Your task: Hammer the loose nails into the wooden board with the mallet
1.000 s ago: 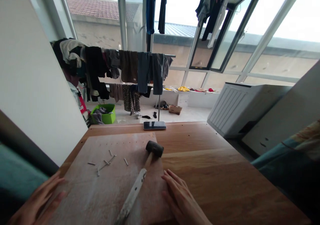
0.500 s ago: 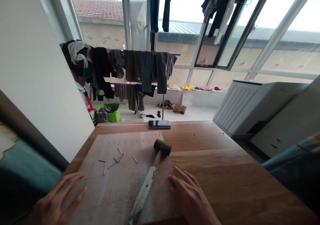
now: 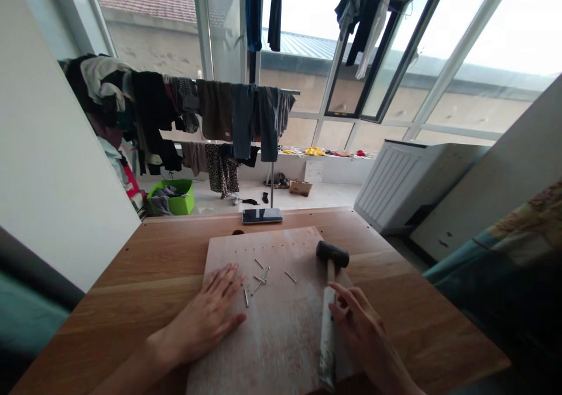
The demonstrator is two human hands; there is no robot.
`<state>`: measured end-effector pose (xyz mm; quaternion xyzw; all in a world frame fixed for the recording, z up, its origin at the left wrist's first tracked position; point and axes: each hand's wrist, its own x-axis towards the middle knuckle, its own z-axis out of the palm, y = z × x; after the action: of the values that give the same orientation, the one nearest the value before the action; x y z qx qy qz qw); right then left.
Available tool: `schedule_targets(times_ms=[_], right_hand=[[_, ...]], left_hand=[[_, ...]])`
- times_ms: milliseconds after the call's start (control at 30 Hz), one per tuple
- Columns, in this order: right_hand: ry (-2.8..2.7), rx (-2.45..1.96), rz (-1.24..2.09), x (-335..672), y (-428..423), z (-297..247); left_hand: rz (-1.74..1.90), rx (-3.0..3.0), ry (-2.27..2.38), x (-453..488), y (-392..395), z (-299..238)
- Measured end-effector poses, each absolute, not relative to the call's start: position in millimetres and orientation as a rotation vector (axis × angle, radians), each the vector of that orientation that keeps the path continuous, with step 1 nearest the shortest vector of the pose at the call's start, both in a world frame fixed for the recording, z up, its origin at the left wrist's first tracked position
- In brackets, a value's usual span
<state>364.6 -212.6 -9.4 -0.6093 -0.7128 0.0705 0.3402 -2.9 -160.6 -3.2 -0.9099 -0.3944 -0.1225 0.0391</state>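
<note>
A pale wooden board (image 3: 281, 330) lies on a brown wooden table (image 3: 144, 278). My left hand (image 3: 211, 316) rests flat on the board's left part, fingers spread, just left of several loose nails (image 3: 261, 277). A mallet (image 3: 328, 313) with a black head and a whitish handle lies along the board's right edge. My right hand (image 3: 357, 325) is at the mallet's handle, with the fingertips touching it and the fingers loosely curled; no closed grip shows.
A phone (image 3: 262, 215) lies at the table's far edge. Beyond stand a clothes rack with hanging clothes (image 3: 211, 114), a green basket (image 3: 171, 196) and a white cabinet (image 3: 408, 178). White panels lean at both sides.
The board now lies further right on the table. My left hand moved onto the board next to the nails. My right hand moved from the board's edge to the mallet handle.
</note>
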Motion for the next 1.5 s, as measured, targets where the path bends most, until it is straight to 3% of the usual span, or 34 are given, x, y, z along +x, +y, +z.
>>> schedule_targets(times_ms=[233, 433, 533, 633, 867, 1233, 1500], right_hand=[[-1.902, -1.857, 0.390, 348, -186, 14], [-1.765, -1.886, 0.546, 361, -176, 18], [-1.479, -1.715, 0.882, 376, -179, 15], [-1.330, -1.654, 1.037, 387, -183, 12], [-1.777, -1.824, 0.323, 383, -173, 14], [-1.915, -1.968, 0.281, 374, -169, 17], [-1.884, -1.946, 0.289, 375, -168, 16]], left_hand=[[-0.263, -3.253, -1.061, 111, -109, 8], [-0.870, -3.470, -0.613, 177, -102, 3], [-1.061, -3.434, -0.768, 170, -100, 11], [-0.939, -3.337, -1.047, 142, -96, 26], [-0.275, -3.349, -1.175, 98, -104, 52], [0.137, -3.211, -1.107, 123, -122, 56], [0.063, -3.052, -0.853, 143, -112, 51]])
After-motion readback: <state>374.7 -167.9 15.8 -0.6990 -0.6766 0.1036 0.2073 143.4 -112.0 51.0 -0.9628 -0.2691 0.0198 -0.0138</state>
